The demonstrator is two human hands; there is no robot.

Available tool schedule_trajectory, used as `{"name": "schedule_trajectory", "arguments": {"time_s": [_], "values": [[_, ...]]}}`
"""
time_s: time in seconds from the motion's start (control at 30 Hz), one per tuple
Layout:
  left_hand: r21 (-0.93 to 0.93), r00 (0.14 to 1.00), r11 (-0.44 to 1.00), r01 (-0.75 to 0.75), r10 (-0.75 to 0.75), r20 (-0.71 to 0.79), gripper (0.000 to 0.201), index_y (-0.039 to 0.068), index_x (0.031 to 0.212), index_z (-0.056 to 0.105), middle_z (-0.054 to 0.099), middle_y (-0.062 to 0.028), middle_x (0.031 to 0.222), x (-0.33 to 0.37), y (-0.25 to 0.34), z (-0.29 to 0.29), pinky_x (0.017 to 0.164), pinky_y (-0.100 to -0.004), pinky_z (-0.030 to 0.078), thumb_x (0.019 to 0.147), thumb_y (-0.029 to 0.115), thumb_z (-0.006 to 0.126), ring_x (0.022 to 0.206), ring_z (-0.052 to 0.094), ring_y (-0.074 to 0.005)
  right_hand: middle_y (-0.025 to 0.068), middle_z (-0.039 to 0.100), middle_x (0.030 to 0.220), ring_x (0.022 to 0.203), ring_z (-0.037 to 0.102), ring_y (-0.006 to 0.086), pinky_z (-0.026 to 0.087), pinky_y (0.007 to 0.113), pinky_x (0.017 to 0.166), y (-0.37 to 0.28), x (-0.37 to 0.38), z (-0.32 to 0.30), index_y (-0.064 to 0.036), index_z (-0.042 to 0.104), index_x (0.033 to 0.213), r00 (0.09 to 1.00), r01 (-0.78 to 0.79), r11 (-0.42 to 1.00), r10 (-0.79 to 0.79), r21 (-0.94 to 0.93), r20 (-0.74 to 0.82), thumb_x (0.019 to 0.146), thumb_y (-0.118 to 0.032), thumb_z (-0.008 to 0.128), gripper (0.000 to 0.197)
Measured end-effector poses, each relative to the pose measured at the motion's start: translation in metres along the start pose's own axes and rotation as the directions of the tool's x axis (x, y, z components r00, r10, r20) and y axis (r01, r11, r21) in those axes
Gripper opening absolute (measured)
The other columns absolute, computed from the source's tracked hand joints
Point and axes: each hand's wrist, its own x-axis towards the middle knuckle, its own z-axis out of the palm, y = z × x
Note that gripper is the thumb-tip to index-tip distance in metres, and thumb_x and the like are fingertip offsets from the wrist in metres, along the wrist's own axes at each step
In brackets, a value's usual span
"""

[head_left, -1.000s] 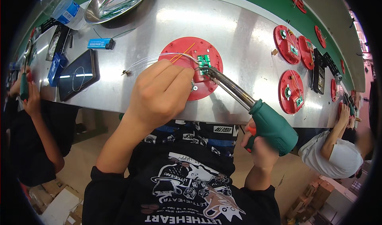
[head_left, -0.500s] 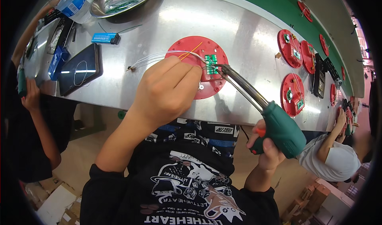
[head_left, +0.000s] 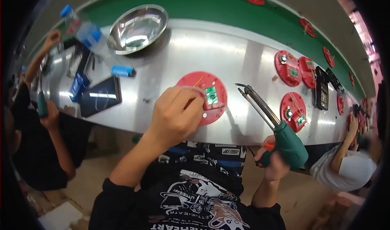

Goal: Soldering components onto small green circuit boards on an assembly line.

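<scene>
A round red plastic disc (head_left: 214, 117) lies on the metal table in front of me, with a small green circuit board (head_left: 211, 95) mounted on it. My left hand (head_left: 178, 112) is closed in a pinch over the disc's left side. What its fingertips hold is hidden; pale wires and an orange wire (head_left: 198, 81) show beside them. In my right hand (head_left: 274, 161) is a green soldering gun (head_left: 289, 142) with a red trigger. Its dark metal tip points up and left, in the air to the right of the disc, apart from the board.
Other red discs (head_left: 293, 108) with boards lie at the right, near a black tray (head_left: 322, 90). A steel bowl (head_left: 115, 39), blue box (head_left: 122, 71), dark tablet-like slab (head_left: 100, 104) and plastic bottle (head_left: 87, 33) are at the left. People work on both sides.
The soldering gun's tip has come off the board, out to the right. My left hand stays at the disc. The whole view has shifted, showing more of the table's far side.
</scene>
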Motion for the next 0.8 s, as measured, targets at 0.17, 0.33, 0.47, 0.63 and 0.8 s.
{"name": "schedule_trajectory", "arguments": {"time_s": [0.17,0.33,0.47,0.63,0.8], "values": [[0.000,0.981,0.983,0.186,-0.186,0.057,0.023,0.002,0.095,0.069,0.065,-0.0115,0.101,0.008,0.005,-0.019,0.076,-0.0423,0.048,0.073,0.007,0.075,0.086,0.060,-0.0296,0.0182,0.059,0.094,0.047,0.058,0.0232,0.049,0.033,0.041,0.009,0.023,-0.014,0.0095,0.052,0.125,0.955,0.112,0.990,-0.084,0.087,-0.283,0.091,-0.029,0.061,0.051],[-0.077,0.793,0.995,-0.070,0.103,0.600,0.057,0.011,0.123,0.064,0.065,-0.0145,0.112,0.057,-0.025,-0.037,0.086,-0.0453,0.049,0.070,0.022,0.082,0.099,0.061,-0.0339,0.0132,0.054,0.096,0.053,0.057,0.0206,0.048,0.032,0.049,0.035,0.033,-0.065,0.0026,0.048,0.113,0.886,0.339,0.914,-0.232,0.221,-0.401,0.095,-0.039,0.051,0.045],[-0.046,0.675,0.996,-0.073,0.083,0.733,0.038,0.012,0.106,0.068,0.070,-0.0147,0.092,0.127,-0.062,-0.003,0.072,-0.0457,0.053,0.071,0.027,0.071,0.084,0.067,-0.0349,0.0119,0.056,0.085,0.055,0.055,0.0187,0.047,0.031,0.055,0.038,0.041,-0.082,0.0055,0.049,0.118,0.807,0.358,0.904,-0.174,0.232,-0.565,0.099,-0.038,0.045,0.048],[0.329,0.760,0.944,-0.021,-0.199,0.619,0.036,0.006,0.106,0.068,0.072,-0.0194,0.095,0.218,-0.144,0.094,0.081,-0.0459,0.056,0.079,0.030,0.065,0.093,0.069,-0.0379,0.0050,0.048,0.059,0.050,0.042,0.0140,0.036,0.026,0.051,0.016,0.044,-0.081,-0.0014,0.050,0.116,0.729,0.230,0.958,-0.053,0.171,-0.683,0.102,-0.040,0.037,0.043],[0.760,0.673,0.649,-0.030,-0.549,0.496,0.041,0.010,0.121,0.066,0.066,-0.0212,0.123,0.262,-0.187,0.154,0.094,-0.0556,0.049,0.087,0.034,0.063,0.117,0.062,-0.0406,0.0092,0.056,0.070,0.052,0.051,0.0150,0.045,0.028,0.050,0.033,0.056,-0.069,-0.0008,0.047,0.120,0.677,0.317,0.934,-0.101,0.165,-0.729,0.103,-0.041,0.036,0.045]]}}
